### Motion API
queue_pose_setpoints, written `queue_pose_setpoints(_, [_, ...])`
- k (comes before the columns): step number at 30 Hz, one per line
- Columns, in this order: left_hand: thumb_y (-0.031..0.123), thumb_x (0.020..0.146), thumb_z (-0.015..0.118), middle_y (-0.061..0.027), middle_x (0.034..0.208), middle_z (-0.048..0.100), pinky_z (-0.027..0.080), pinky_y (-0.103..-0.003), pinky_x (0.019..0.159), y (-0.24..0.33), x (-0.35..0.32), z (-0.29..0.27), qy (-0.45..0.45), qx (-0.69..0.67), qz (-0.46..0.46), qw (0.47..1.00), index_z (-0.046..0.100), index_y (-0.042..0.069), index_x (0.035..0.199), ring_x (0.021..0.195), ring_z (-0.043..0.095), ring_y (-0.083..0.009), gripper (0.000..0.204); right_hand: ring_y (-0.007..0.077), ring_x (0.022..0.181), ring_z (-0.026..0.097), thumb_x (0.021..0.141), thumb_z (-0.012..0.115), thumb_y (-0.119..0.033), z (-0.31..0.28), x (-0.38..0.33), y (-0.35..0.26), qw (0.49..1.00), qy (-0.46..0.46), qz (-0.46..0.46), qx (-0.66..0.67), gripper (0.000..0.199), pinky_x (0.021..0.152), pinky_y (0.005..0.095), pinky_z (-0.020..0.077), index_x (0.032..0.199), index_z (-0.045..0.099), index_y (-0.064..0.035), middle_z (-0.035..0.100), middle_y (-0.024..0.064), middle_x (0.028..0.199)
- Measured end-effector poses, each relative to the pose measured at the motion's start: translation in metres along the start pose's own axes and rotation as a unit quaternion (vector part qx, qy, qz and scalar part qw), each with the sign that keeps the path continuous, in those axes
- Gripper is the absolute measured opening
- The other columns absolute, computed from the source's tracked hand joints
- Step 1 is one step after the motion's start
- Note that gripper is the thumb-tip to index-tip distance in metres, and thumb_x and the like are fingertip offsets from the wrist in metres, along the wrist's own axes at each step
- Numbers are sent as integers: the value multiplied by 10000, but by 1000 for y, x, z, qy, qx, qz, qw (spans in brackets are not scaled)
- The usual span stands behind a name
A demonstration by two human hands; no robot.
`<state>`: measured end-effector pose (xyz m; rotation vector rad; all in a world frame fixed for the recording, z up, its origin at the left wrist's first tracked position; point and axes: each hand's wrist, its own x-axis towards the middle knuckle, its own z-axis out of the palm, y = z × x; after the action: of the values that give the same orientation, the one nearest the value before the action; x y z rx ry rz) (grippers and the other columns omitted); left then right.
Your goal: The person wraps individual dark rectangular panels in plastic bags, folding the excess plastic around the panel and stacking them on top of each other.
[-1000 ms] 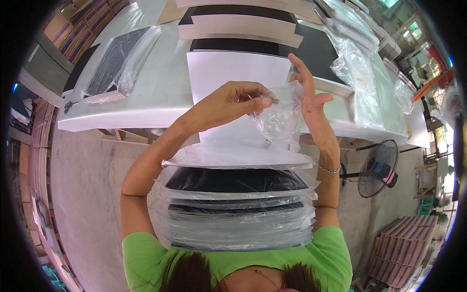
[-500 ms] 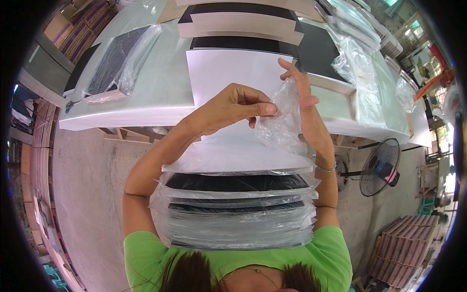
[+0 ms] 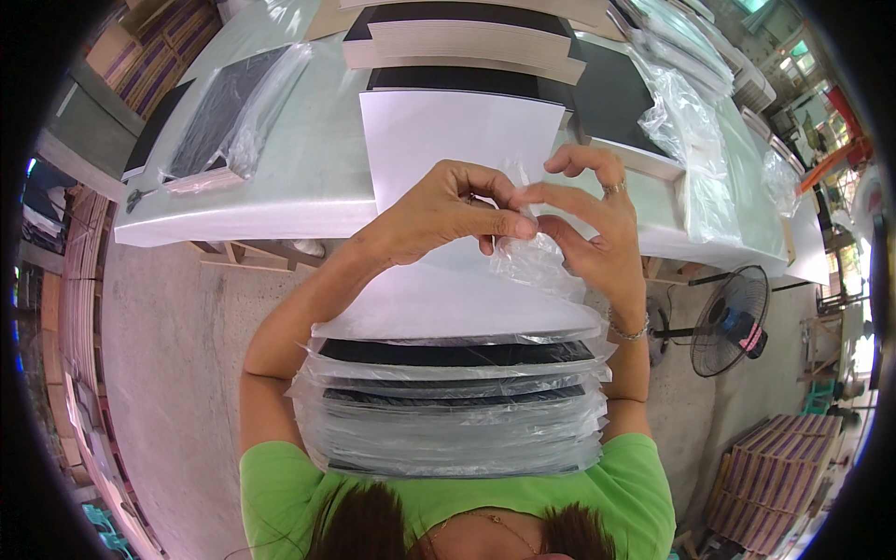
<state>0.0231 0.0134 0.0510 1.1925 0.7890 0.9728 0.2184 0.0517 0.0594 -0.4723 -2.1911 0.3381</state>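
Note:
Over a large white sheet (image 3: 420,289), my left hand (image 3: 439,210) pinches the edge of a clear plastic bag (image 3: 537,266) between thumb and fingers. My right hand (image 3: 597,219) meets it there, its thumb and index finger closed on the same crumpled plastic while its other fingers curl upward. The bag hangs bunched below both hands. Close to my body rises a stack of black panels in clear plastic wrap (image 3: 457,411), directly below the white sheet.
Ahead, a covered table (image 3: 317,177) holds stacks of black-topped boards (image 3: 467,42). At its left lie a plastic-wrapped black panel (image 3: 233,112) and scissors (image 3: 136,200); more clear plastic (image 3: 695,149) lies right. A standing fan (image 3: 733,322) and bundled boards (image 3: 775,481) are at my right.
My right hand has turned and come down to the left, its thumb and index finger now at the plastic beside my left fingertips. My left hand has hardly moved.

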Motion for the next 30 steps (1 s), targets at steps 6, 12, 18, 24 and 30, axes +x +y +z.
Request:
queue_pose_setpoints(6, [148,735,731,-14,684,589,420,-211,508,-3,-2,-2,-37,-26,6,999,599,65,772,580,538,-81,161,188,811,494,560,685,39,9,0,7,992,55,-60,97,353,731,296,396,845,720,-166,552,31,895])
queue_pose_setpoints(12, [216,774,713,-5,736,563,434,-214,552,-10,-2,-6,-61,-70,11,996,584,74,808,626,541,-83,196,152,831,520,693,648,18,23,-9,15,930,93,7,354,172,724,273,419,842,661,-66,560,66,897])
queue_pose_setpoints(18, [267,842,642,10,784,535,451,-195,619,-9,0,-20,97,-75,-10,992,548,102,895,717,544,-64,198,99,725,520,885,549,-164,7,-16,31,868,161,50,466,131,674,230,450,900,484,-50,529,58,865])
queue_pose_setpoints(24, [221,863,593,-31,1052,515,434,-273,855,-13,20,-32,211,249,252,911,517,54,1072,1041,507,-169,278,27,560,437,871,575,-131,1,1,22,935,104,182,286,111,494,182,390,869,533,-28,515,-11,772])
queue_pose_setpoints(30, [202,904,534,-48,1026,552,394,-268,894,-19,15,-9,-136,300,127,936,508,66,1092,973,521,-168,234,15,558,436,825,639,-168,9,21,14,930,-60,299,204,168,495,169,362,865,561,-25,515,-32,619])
